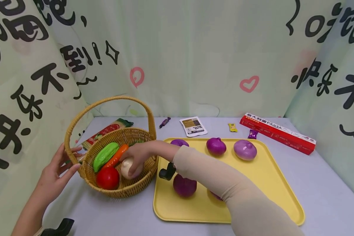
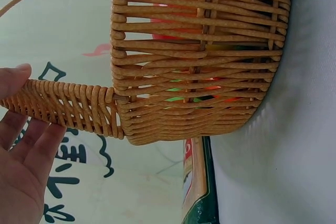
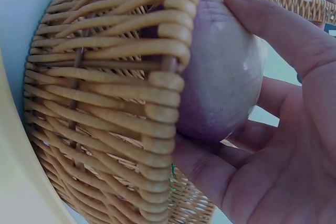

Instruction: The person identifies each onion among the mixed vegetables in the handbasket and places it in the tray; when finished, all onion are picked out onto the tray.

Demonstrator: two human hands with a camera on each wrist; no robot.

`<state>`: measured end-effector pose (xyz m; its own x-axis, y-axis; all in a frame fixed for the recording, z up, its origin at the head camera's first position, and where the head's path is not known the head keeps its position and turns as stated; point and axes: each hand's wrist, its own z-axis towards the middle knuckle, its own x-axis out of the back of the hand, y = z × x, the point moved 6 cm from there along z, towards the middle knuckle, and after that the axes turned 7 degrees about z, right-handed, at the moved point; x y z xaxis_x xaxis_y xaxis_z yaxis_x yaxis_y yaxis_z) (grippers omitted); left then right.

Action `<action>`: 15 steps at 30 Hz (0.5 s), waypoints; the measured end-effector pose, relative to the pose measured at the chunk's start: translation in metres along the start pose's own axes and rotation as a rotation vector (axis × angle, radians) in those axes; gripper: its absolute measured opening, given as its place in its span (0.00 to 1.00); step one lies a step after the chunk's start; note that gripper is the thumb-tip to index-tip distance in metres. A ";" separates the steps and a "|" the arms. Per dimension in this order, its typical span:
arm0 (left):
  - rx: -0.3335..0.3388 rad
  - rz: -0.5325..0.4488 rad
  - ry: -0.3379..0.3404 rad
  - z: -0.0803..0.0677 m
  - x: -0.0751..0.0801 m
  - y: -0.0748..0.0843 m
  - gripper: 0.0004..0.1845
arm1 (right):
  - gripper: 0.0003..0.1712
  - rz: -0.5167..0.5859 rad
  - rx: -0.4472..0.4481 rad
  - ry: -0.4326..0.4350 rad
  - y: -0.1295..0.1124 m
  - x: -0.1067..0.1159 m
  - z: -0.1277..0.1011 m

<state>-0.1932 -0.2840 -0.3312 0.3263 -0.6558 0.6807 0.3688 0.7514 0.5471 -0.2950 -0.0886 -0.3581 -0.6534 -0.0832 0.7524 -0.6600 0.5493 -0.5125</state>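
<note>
My right hand (image 1: 137, 157) is curled around a pale, smooth onion (image 3: 223, 72) low inside the round woven wicker basket (image 1: 147, 164) on the left of the table, beside its red tomato (image 1: 107, 178), orange carrot (image 1: 117, 156) and green cucumber (image 1: 105, 155). My left hand (image 1: 57, 170), fingers straight, rests against the basket's far-left handle base to steady it. Purple onions (image 1: 216, 146) lie on the yellow plastic tray (image 1: 271, 177) just right of it.

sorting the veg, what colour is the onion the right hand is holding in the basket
Pale, whitish with a faint purple tinge: the onion, clearest in the right wrist view.
</note>
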 end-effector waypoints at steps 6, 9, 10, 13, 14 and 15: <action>0.007 0.006 0.002 -0.002 -0.001 -0.001 0.43 | 0.38 -0.001 0.030 0.010 0.000 0.001 -0.004; 0.010 0.009 0.003 -0.002 -0.001 -0.001 0.43 | 0.37 -0.007 0.040 0.017 0.000 0.003 -0.006; 0.009 0.010 0.003 -0.002 -0.001 -0.001 0.43 | 0.37 -0.011 0.042 0.019 0.001 0.004 -0.007; 0.011 0.010 0.002 -0.001 -0.001 -0.001 0.43 | 0.36 -0.004 0.044 0.028 0.002 0.007 -0.010; 0.011 0.008 0.001 -0.001 -0.001 -0.001 0.43 | 0.36 -0.001 0.047 0.030 0.002 0.008 -0.011; 0.011 0.007 0.000 -0.001 0.000 0.000 0.43 | 0.36 0.001 0.050 0.030 0.003 0.008 -0.012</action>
<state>-0.1925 -0.2841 -0.3324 0.3292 -0.6504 0.6846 0.3567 0.7569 0.5476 -0.2979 -0.0782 -0.3486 -0.6429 -0.0574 0.7638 -0.6780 0.5067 -0.5325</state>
